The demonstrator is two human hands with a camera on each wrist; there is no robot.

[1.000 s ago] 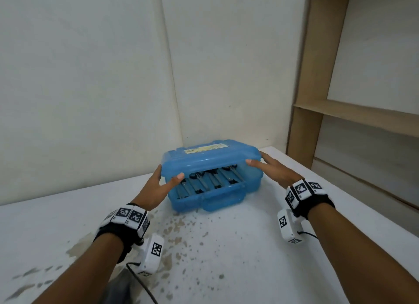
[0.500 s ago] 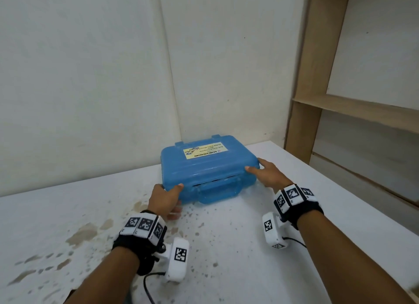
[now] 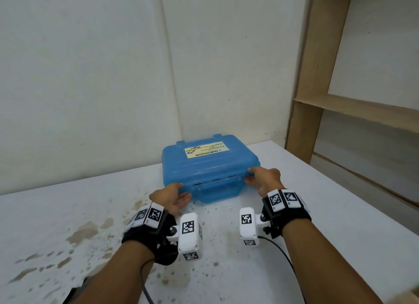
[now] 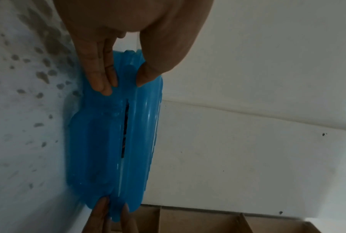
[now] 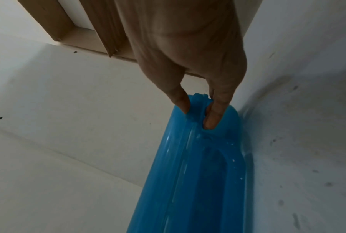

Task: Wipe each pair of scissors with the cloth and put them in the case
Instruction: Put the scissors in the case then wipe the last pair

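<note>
The blue plastic case [image 3: 210,165] lies with its lid down on the white table [image 3: 328,224], near the wall corner, its carry handle facing me. My left hand [image 3: 182,191] pinches the front left corner, thumb on the lid and fingers on the lower half [image 4: 124,85]. At the front right corner my right hand [image 3: 251,175] pinches the same way [image 5: 198,116]. The left wrist view shows a thin dark slit along the case [image 4: 108,141] seam. The scissors are hidden inside. No cloth is plainly in view.
White walls stand close behind the case. A wooden shelf frame [image 3: 301,99] rises at the table's right rear. Brownish stains [image 3: 86,231] speckle the near left of the table. A dark grey patch [image 3: 77,290] shows at the near edge.
The lid, partly raised a second ago with scissors showing beneath, has come down. Both hands slid from the lid's sides to the front corners and now pinch them.
</note>
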